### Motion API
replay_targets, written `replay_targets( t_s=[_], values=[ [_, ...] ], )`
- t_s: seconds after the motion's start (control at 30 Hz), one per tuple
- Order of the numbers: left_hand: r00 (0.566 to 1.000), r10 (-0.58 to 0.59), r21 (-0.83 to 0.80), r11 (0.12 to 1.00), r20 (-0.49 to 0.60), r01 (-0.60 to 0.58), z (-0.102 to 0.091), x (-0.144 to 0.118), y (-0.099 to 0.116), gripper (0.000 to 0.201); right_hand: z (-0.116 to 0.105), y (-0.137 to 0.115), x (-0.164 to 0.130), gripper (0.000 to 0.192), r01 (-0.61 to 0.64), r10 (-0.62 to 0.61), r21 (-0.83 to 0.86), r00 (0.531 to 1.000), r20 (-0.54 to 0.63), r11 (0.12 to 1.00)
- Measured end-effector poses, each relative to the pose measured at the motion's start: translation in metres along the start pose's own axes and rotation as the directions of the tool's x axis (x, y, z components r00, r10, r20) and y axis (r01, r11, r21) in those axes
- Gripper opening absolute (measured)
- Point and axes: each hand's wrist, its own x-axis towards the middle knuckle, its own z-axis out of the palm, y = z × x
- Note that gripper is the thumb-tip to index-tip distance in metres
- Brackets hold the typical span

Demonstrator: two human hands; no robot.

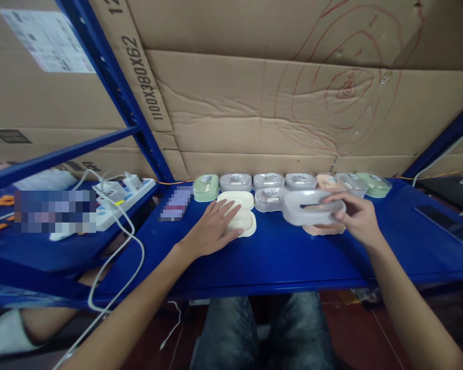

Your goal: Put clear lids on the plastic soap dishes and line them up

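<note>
My left hand (212, 230) lies flat on a cream plastic case (242, 222) that rests on the blue shelf (278, 257), with a second cream case (236, 199) just behind it. My right hand (357, 218) holds a grey case (312, 207) tilted up above the shelf, fingers over its right end. A peach case (321, 229) lies under it on the shelf. Behind, a row of similar cases runs along the cardboard wall: a green one (206, 187), several grey ones (268, 181), a peach one (329, 181), another green one (374, 184).
A white power strip (118, 200) with plugs and cables sits at the left beyond a blue rack post (139, 128). A dark phone (445, 223) lies at the right. Cardboard boxes (278, 97) close off the back. My knees show under the shelf.
</note>
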Motion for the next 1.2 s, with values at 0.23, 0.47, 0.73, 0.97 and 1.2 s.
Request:
replay_targets(
  t_s=[0.23,0.47,0.73,0.97,1.2],
  values=[
    [0.996,0.086,0.008,0.996,-0.011,-0.086,-0.004,0.017,0.029,0.084,0.024,-0.021,-0.039,0.046,0.158,-0.017,-0.334,0.922,0.387,0.929],
    [0.995,0.070,0.036,0.997,0.065,-0.073,0.006,0.023,0.035,0.082,0.057,-0.013,-0.018,0.033,0.436,-0.099,-0.525,0.829,0.551,0.731],
    [0.997,0.061,0.064,0.996,0.055,-0.065,0.010,0.024,0.040,0.084,0.061,-0.013,-0.023,0.031,0.385,-0.075,-0.567,0.867,0.492,0.728],
    [0.991,0.135,0.021,0.991,-0.018,-0.135,0.013,0.037,0.056,0.077,0.007,-0.007,-0.043,0.045,0.229,0.049,-0.700,0.934,0.353,0.677],
    [0.986,0.166,-0.028,0.986,-0.032,-0.167,0.010,0.045,0.066,0.048,-0.005,0.005,-0.069,0.038,0.205,0.093,-0.709,0.929,0.357,0.674]
  ],
)
